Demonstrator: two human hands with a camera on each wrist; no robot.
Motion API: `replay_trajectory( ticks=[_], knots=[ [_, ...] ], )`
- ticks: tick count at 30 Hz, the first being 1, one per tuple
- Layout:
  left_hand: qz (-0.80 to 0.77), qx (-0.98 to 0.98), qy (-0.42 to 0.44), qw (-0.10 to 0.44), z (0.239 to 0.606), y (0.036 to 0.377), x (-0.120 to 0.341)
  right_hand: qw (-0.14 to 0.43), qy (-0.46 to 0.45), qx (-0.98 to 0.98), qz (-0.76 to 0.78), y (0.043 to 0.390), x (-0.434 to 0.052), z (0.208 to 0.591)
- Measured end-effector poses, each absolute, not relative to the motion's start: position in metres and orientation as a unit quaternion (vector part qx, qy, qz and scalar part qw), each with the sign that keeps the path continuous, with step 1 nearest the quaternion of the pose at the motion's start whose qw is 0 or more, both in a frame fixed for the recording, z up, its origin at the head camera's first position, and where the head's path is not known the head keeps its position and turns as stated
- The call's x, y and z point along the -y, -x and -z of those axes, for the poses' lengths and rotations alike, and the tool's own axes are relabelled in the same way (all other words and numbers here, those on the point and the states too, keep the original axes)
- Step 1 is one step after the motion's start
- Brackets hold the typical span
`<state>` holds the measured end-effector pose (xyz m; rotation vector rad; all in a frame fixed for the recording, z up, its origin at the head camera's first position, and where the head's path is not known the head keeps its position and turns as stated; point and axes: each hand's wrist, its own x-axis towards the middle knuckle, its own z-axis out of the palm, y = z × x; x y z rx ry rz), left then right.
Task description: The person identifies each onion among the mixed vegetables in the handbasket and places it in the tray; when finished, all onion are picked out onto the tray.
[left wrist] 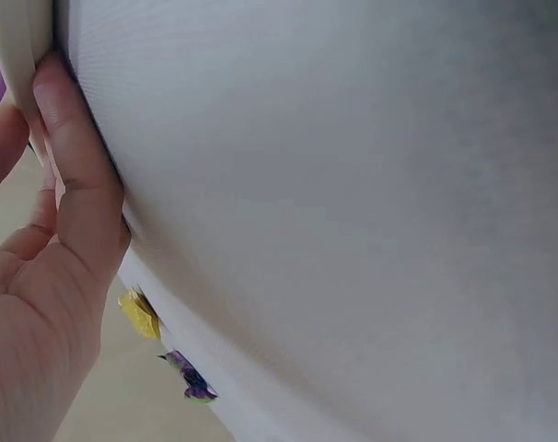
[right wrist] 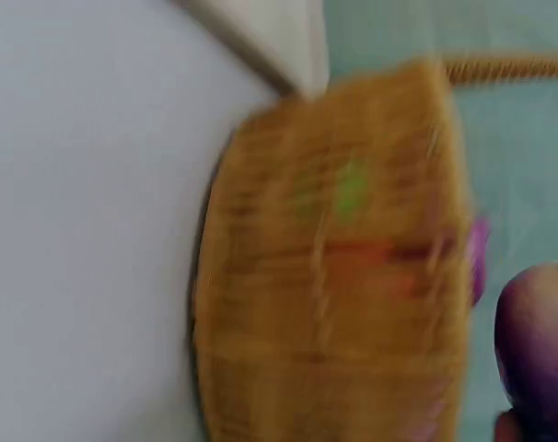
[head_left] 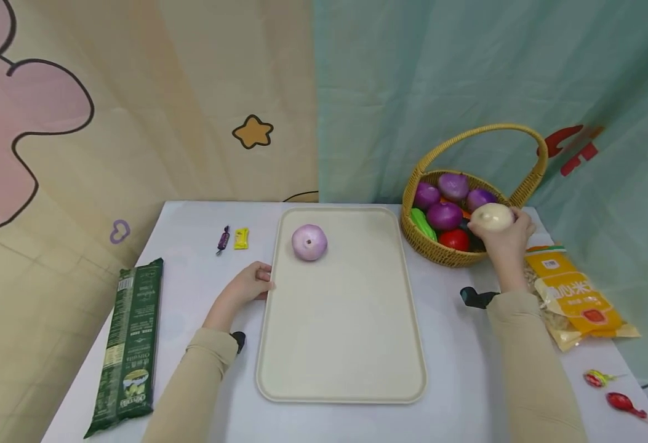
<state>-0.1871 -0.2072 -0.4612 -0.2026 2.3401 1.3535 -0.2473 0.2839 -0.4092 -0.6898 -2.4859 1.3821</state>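
Observation:
My left hand (head_left: 248, 283) pinches the left rim of a cream tray (head_left: 346, 320), with its thumb and fingers on either side of the edge in the left wrist view. On the tray's upper left part sits a pale purple onion (head_left: 309, 242). At the back right, my right hand (head_left: 505, 243) grips another onion (head_left: 492, 216) over the right side of a wicker basket (head_left: 434, 251). This onion looks whitish from above, while its purple side (right wrist: 537, 345) shows in the right wrist view. Several purple onions (head_left: 444, 216), a red tomato (head_left: 454, 240) and a green vegetable (head_left: 423, 224) lie in the basket.
The basket's tall handle (head_left: 490, 128) arches above it. A yellow snack bag (head_left: 578, 295) lies right of the right forearm, near two lollipops (head_left: 623, 403). Left of the tray are a purple candy (head_left: 223, 239), a yellow candy (head_left: 241, 238) and a long green packet (head_left: 130, 344).

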Motion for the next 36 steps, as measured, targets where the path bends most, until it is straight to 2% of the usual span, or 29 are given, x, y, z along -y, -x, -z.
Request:
replay_trajectory(
  ticks=[6,12,18,27,36],
  knots=[
    [-0.487,-0.842,0.076,0.218,0.463,0.19,0.209,0.09,0.121,0.848,-0.508,0.222,-0.234,0.395],
    [-0.479,-0.847,0.077,0.218,0.461,0.193,0.209,0.021,0.023,0.836,-0.548,0.224,-0.163,0.41],
    [-0.483,-0.842,0.083,0.225,0.465,0.193,0.209,-0.029,0.022,0.829,-0.558,0.24,-0.116,0.438],
    [-0.485,-0.842,0.08,0.224,0.465,0.193,0.208,-0.088,0.021,0.842,-0.532,0.255,-0.087,0.462],
    [-0.488,-0.841,0.075,0.223,0.465,0.191,0.21,-0.08,0.036,0.845,-0.528,0.256,-0.075,0.474]
  ],
)
